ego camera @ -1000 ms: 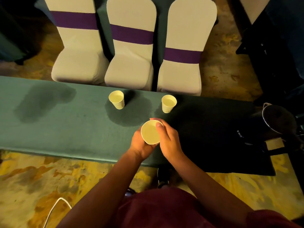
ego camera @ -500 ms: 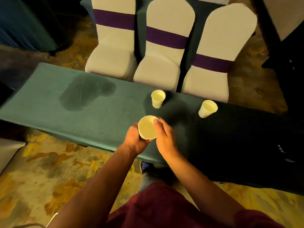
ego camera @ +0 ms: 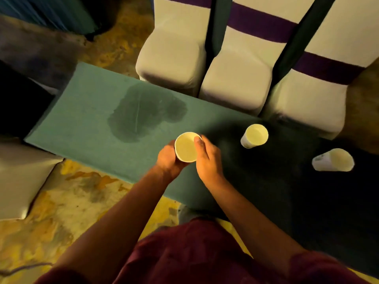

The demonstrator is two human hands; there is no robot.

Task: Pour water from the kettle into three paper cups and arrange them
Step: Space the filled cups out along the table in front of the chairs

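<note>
I hold a white paper cup upright over the green table, near its front edge. My left hand wraps the cup's left side and my right hand grips its right side with the thumb on the rim. Two more paper cups stand on the table to the right: one near the far edge, another further right in shadow. The kettle is out of view.
A dark wet patch marks the tablecloth left of the held cup. Three white-covered chairs with purple bands line the far side of the table. A pale cushioned seat sits at the lower left on the patterned floor.
The view has swung left, so the kettle has left the frame and the wet patch is now central. Both hands have carried the held cup leftward, away from the two standing cups.
</note>
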